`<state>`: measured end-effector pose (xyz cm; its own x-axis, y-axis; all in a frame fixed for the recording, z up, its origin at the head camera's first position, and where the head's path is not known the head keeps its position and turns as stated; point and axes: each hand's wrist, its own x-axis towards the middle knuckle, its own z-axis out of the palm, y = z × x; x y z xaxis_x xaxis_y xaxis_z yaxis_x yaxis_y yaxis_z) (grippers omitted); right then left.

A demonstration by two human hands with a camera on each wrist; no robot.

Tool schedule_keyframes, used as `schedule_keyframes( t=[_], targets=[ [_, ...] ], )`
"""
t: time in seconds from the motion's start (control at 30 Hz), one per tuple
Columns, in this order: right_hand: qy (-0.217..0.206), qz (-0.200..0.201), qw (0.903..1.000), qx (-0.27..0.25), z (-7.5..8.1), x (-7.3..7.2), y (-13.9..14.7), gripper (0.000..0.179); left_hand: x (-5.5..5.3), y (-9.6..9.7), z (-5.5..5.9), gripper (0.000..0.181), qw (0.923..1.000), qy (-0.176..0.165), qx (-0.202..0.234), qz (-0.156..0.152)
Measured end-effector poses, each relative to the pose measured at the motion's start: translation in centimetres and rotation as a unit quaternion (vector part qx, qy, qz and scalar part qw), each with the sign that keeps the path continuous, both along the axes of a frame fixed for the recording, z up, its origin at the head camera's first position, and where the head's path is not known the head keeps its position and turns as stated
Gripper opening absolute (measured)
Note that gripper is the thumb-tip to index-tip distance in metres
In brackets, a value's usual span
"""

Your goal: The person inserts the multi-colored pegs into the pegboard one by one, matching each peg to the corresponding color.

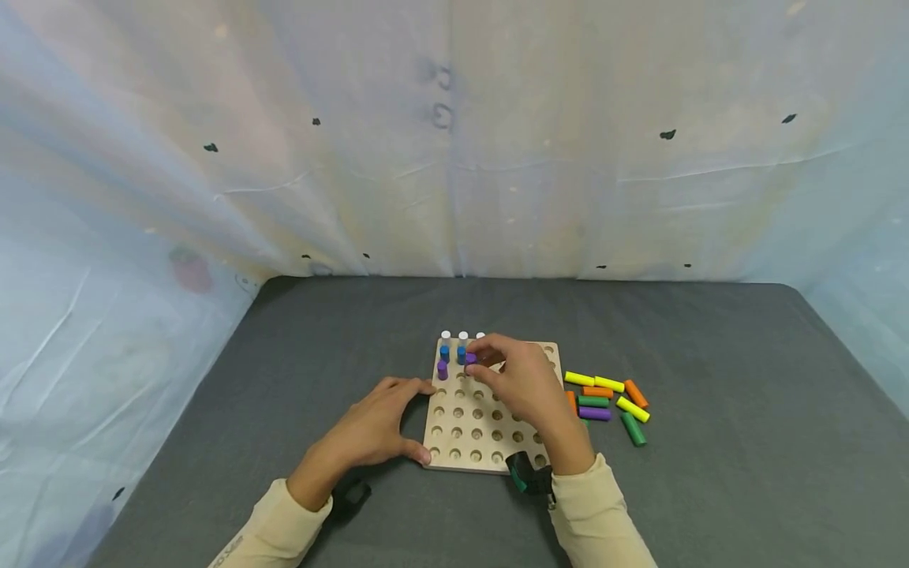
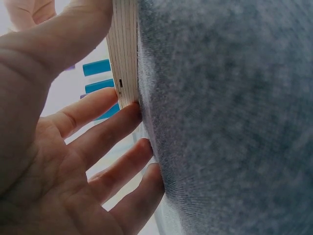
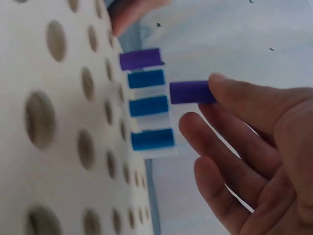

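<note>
A wooden pegboard [image 1: 467,442] with rows of round holes lies on the table. White pegs [image 1: 463,337] stand along its far edge, with blue pegs [image 3: 149,106] in the row before them. One purple peg [image 3: 140,58] stands at the left in the third row. Between thumb and fingertips, my right hand [image 1: 521,383] pinches another purple peg [image 3: 190,92], held above the board beside the blue pegs. My left hand [image 1: 376,422] is spread along the board's left side, its thumb at the near corner and fingertips [image 2: 110,95] against the edge.
Right of the board lie loose yellow pegs [image 1: 609,384], orange pegs [image 1: 636,394], green pegs [image 1: 634,430] and a purple peg [image 1: 594,413]. The grey table [image 1: 746,442] ends at a pale plastic sheet [image 1: 540,158] behind it. Dark straps show at both wrists.
</note>
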<state>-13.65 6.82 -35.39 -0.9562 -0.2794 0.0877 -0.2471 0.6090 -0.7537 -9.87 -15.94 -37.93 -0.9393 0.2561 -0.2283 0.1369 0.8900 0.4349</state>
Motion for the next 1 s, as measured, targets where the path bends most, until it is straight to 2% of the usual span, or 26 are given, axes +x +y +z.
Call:
schedule_keyframes(
  t=[0.2,0.5,0.77,1.0],
  targets=[
    [0.011,-0.004,0.9999,0.003,-1.0,-0.4,-0.8,0.02,-0.1,0.0,0.0,0.089,1.0,-0.003,0.001,-0.002],
    [-0.008,-0.007,0.9999,-0.003,-1.9,-0.8,-1.2,0.021,-0.1,0.0,0.1,0.089,1.0,-0.005,-0.001,-0.001],
    [0.012,0.014,0.9997,0.012,-2.1,-0.8,-1.3,0.022,0.0,0.1,0.1,0.089,1.0,-0.004,-0.002,0.001],
    [0.016,0.005,0.9995,0.027,-2.2,-0.8,-1.5,0.021,0.1,0.0,0.1,0.089,1.0,0.002,-0.003,-0.001]
  ],
)
